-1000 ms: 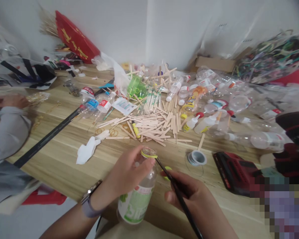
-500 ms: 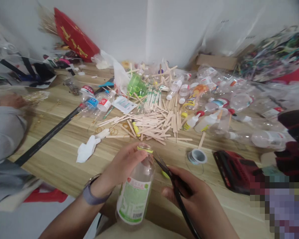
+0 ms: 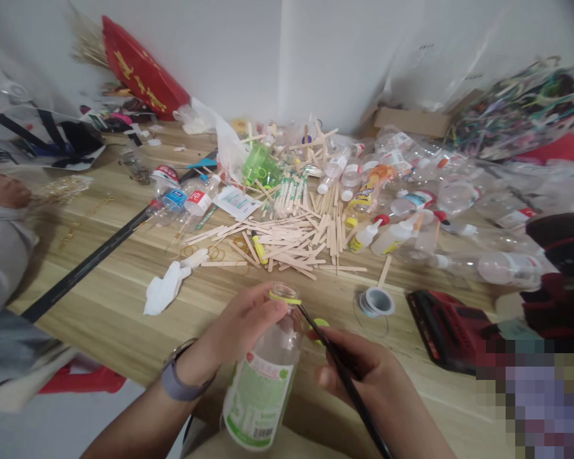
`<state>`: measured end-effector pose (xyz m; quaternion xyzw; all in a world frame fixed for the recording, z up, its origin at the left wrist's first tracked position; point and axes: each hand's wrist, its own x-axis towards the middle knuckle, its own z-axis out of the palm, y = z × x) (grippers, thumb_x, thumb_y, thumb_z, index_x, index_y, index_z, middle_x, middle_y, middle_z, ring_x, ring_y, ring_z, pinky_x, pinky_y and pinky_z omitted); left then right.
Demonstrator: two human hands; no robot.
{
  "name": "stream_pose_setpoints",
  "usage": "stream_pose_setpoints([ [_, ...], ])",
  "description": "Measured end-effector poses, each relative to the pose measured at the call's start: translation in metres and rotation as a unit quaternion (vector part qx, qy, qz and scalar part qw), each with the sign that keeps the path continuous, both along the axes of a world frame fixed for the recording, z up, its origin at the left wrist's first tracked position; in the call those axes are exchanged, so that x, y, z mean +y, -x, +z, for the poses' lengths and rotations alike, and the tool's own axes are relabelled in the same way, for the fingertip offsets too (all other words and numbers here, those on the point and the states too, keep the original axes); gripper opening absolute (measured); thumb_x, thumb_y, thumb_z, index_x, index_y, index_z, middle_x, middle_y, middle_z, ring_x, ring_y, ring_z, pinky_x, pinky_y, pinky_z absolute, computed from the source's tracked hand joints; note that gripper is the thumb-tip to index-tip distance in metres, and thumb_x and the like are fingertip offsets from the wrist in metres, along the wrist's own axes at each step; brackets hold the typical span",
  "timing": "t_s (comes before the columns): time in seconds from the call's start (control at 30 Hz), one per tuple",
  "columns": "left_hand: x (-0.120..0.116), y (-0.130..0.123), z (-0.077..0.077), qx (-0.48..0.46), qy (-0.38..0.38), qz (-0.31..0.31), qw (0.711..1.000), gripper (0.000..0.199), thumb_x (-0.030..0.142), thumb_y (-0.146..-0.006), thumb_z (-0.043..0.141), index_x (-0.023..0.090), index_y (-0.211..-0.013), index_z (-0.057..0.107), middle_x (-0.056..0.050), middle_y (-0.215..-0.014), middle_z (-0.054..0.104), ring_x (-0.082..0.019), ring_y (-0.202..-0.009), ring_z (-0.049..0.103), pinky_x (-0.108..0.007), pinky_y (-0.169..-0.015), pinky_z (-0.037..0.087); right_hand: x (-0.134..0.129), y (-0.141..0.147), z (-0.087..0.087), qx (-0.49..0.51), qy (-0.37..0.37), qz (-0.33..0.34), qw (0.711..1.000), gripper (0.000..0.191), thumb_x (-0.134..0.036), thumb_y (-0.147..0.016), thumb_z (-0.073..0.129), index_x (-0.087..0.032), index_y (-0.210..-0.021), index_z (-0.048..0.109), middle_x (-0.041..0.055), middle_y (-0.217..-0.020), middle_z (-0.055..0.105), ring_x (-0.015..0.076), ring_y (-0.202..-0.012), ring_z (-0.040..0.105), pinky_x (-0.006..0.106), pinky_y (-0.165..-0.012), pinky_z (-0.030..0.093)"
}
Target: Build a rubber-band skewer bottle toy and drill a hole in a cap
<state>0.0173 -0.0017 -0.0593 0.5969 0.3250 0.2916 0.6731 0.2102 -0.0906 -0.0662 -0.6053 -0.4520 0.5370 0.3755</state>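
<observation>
A clear plastic bottle with a green and white label stands tilted near the front edge of the table, its mouth uncapped. A yellow ring sits round its neck. My left hand, with a watch on the wrist, is wrapped round the bottle's shoulder from the left. In my right hand is a black pair of scissors, with the tip at the bottle's neck just under the ring. A yellow-green cap lies behind the scissors.
Wooden sticks lie mid-table, with plastic bottles at the right. A wire spool and a red-black battery tool are right of my hands. Another person's hand is at the left.
The scissors have turned so the blades look closer together, their tip now against the neck. The bottle's top has shifted slightly right and down. The other person's hand has moved left.
</observation>
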Motion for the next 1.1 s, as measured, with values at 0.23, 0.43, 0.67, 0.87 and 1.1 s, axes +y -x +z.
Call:
stream_pose_setpoints([
  [0.23,-0.003,0.0,-0.009,0.025,0.038,-0.002,0.999,0.032,0.049,-0.088,0.057,0.018,-0.093,0.063,-0.001,-0.076,0.065,-0.014,-0.066,0.055,-0.024,-0.061,0.041,0.005,-0.011,-0.006,0.08,0.025,0.034,0.996,0.039,-0.041,-0.059,0.083,-0.02,-0.091,0.079,-0.005,-0.058,0.043,0.0096,-0.052,0.033,0.023,-0.053,0.032],
  [0.43,0.006,-0.004,-0.002,0.004,0.046,-0.004,0.999,0.036,0.052,-0.081,0.064,0.016,-0.079,0.064,-0.003,-0.072,0.066,-0.016,-0.066,0.059,-0.025,-0.061,0.043,0.011,-0.004,0.019,-0.049,0.026,-0.001,0.998,0.039,-0.042,-0.056,0.076,-0.017,-0.086,0.078,-0.0001,-0.064,0.056,0.0166,-0.06,0.046,0.027,-0.056,0.038],
  [0.67,0.017,-0.005,0.008,-0.045,0.098,0.051,0.993,0.048,0.05,-0.067,0.079,0.018,-0.094,0.056,0.0,-0.077,0.068,-0.014,-0.064,0.061,-0.023,-0.058,0.043,0.012,0.014,0.016,-0.063,-0.002,-0.051,0.997,0.047,-0.047,-0.057,0.072,-0.016,-0.093,0.077,0.0041,-0.074,0.066,0.0225,-0.068,0.056,0.031,-0.062,0.045],
  [0.87,0.002,-0.001,0.015,0.029,0.05,0.09,0.994,0.037,0.048,-0.081,0.068,0.017,-0.1,0.061,-0.004,-0.09,0.069,-0.019,-0.085,0.064,-0.026,-0.071,0.047,0.008,0.017,0.003,-0.092,-0.029,-0.072,0.993,0.048,-0.048,-0.061,0.072,-0.016,-0.096,0.076,0.0059,-0.077,0.069,0.0227,-0.068,0.059,0.032,-0.063,0.047],
  [1.1,-0.019,-0.006,0.006,0.079,-0.024,0.159,0.984,0.039,0.051,-0.092,0.052,0.02,-0.115,0.06,-0.005,-0.104,0.07,-0.022,-0.097,0.064,-0.031,-0.084,0.048,0.006,0.019,0.003,-0.173,-0.084,-0.016,0.981,0.044,-0.049,-0.074,0.069,-0.018,-0.105,0.076,0.0032,-0.073,0.066,0.0199,-0.066,0.059,0.027,-0.058,0.045],
])
